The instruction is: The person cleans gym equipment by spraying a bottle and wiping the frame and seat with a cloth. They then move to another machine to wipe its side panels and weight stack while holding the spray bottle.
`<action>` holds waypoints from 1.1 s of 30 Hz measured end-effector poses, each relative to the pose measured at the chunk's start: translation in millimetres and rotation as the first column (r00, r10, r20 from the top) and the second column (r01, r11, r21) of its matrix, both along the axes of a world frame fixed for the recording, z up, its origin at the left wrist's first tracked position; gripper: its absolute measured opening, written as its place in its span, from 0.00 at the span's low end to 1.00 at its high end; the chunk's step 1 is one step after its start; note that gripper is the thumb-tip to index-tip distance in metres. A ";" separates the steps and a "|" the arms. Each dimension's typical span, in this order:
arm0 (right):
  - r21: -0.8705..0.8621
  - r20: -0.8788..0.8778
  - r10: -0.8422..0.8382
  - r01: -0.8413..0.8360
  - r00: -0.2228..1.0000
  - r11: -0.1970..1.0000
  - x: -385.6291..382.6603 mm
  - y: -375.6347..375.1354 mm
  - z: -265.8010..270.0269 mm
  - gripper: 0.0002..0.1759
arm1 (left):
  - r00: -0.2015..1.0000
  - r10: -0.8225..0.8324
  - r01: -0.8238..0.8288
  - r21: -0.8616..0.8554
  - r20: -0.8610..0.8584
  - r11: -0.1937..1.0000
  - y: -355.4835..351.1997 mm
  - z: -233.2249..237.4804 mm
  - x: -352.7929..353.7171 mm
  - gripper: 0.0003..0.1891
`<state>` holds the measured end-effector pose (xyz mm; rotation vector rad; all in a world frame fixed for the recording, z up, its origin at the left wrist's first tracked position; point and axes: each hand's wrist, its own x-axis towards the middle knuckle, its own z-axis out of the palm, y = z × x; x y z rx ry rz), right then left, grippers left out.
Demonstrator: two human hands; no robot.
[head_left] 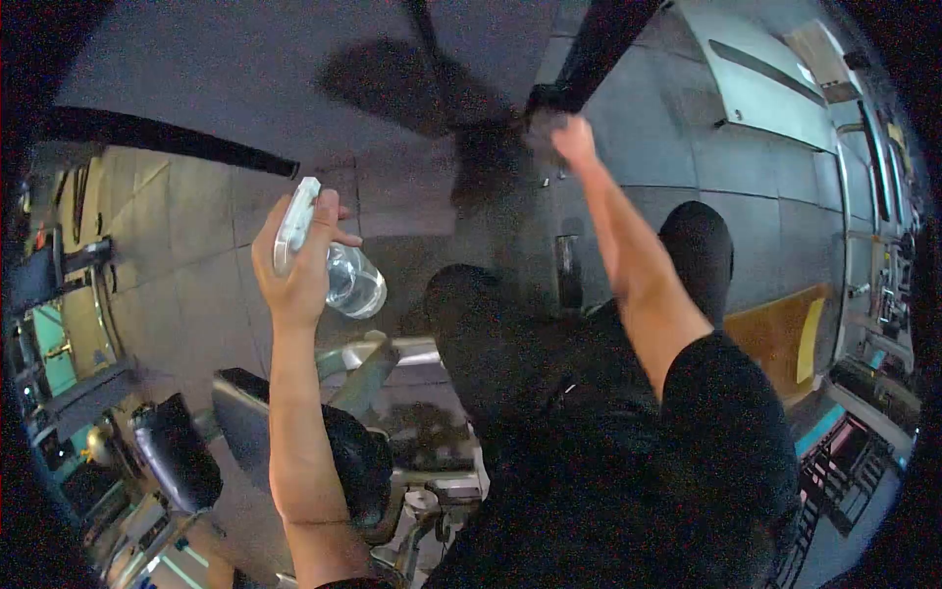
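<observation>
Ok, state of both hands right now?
Left hand: closed around a spray bottle.
Right hand: at the black bar, too blurred to tell.

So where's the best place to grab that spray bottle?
Probably by the spray bottle's clear body, coming from the person's right: that rounded part sticks out uncovered on that side, while the left hand is around the white spray head.

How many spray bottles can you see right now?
1: the clear bottle with the white trigger head, tilted in the left hand. Others may be hidden by the body or lost in the dark picture edges.
</observation>
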<state>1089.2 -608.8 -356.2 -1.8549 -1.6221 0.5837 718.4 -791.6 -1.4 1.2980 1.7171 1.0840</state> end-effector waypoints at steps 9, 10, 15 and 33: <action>0.935 0.273 -0.334 -0.167 0.902 0.313 21.6 8.5 315.4 0.30 | 0.998 -0.031 0.028 0.062 0.052 0.998 -0.3 -1.4 4.6 0.21; 0.894 0.427 -0.384 -0.318 0.818 0.317 17.5 19.8 366.8 0.31 | 0.998 -0.017 0.014 0.052 0.065 0.999 -0.5 -0.3 4.6 0.18; 0.683 0.729 -0.417 -0.605 0.542 0.408 52.5 127.5 362.6 0.34 | 0.999 -0.041 0.039 0.069 0.030 0.997 -1.1 -3.8 2.3 0.20; -0.131 0.991 0.077 -0.697 -0.108 0.705 50.4 75.3 202.0 0.10 | 0.987 -0.006 -0.012 0.111 0.158 0.994 1.0 -10.3 0.6 0.17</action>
